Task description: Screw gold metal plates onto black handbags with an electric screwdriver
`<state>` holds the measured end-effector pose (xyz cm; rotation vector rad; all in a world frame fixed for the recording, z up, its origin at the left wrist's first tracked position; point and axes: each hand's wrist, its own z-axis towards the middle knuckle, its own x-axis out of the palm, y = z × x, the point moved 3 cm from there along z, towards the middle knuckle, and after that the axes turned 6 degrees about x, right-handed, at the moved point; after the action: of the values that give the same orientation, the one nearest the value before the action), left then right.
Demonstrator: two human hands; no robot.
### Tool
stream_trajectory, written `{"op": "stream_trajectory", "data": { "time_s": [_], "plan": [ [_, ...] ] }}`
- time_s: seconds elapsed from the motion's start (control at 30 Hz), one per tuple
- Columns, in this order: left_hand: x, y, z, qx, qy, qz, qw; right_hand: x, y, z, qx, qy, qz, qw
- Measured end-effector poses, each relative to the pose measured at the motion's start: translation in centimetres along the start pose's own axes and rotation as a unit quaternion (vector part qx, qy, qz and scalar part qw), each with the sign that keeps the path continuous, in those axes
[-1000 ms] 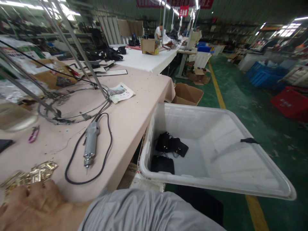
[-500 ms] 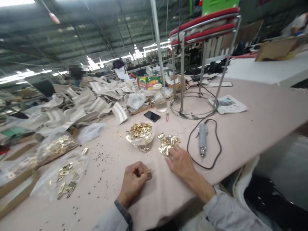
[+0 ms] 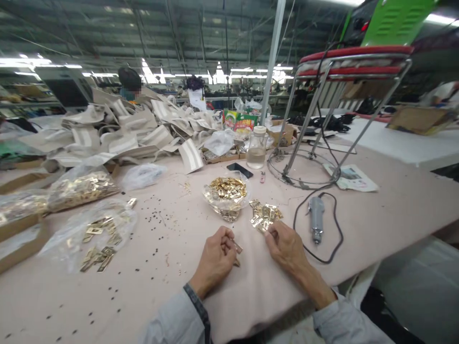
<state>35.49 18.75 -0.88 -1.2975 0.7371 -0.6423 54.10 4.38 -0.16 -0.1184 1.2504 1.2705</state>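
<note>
My left hand (image 3: 217,258) is curled closed above the table, with small gold metal plates (image 3: 237,247) showing past its fingers. How many it holds is hidden. To its right, my right hand (image 3: 289,246) reaches the near edge of a loose pile of slotted gold plates (image 3: 265,213). Thumb and forefinger come together on a plate there, which they partly cover. Just beyond my left hand, an open clear plastic bag (image 3: 211,198) is heaped with more gold pieces.
A grey electric screwdriver (image 3: 316,220) with a looped black cord lies on the right. Behind are a phone (image 3: 239,170), a lidded jar (image 3: 256,150) and an upturned red stool (image 3: 355,59). Black screws dot the left side, near a plastic bag (image 3: 68,241) with plates. Grey-white strips (image 3: 125,126) are piled behind.
The view has levelled and swung, so everything sits further right. My right hand's fingers have drawn together at the pile's near edge. The plates in my left hand have turned.
</note>
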Motion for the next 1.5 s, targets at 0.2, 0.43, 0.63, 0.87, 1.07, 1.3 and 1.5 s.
{"op": "stream_trajectory", "data": {
  "time_s": [0.2,0.43,0.63,0.87,1.07,1.3,1.5],
  "plan": [
    [-0.1,-0.4,0.1,0.034,0.000,0.063,0.997,0.2,-0.8,1.2,0.100,-0.027,-0.023,0.994],
    [0.0,-0.2,0.3,0.030,0.001,0.040,0.999,0.8,1.1,2.9,0.118,0.038,-0.115,0.986],
    [-0.7,0.0,0.2,0.041,-0.019,0.038,0.998,-0.1,2.3,3.4,0.147,0.047,-0.216,0.964],
    [-1.2,-1.0,-0.1,0.058,-0.035,0.066,0.996,-0.6,1.0,2.9,0.131,-0.012,-0.081,0.988],
    [-1.6,-1.0,0.1,-0.004,-0.069,-0.001,0.998,-0.9,0.5,1.7,0.190,0.067,0.174,0.964],
    [-1.9,-0.3,0.4,0.022,-0.082,0.078,0.993,-1.0,2.2,0.3,0.153,0.165,0.189,0.956],
    [-2.0,-0.5,0.4,0.037,-0.086,0.118,0.989,-0.6,0.6,1.4,0.095,0.040,-0.052,0.993]
  ]
}}
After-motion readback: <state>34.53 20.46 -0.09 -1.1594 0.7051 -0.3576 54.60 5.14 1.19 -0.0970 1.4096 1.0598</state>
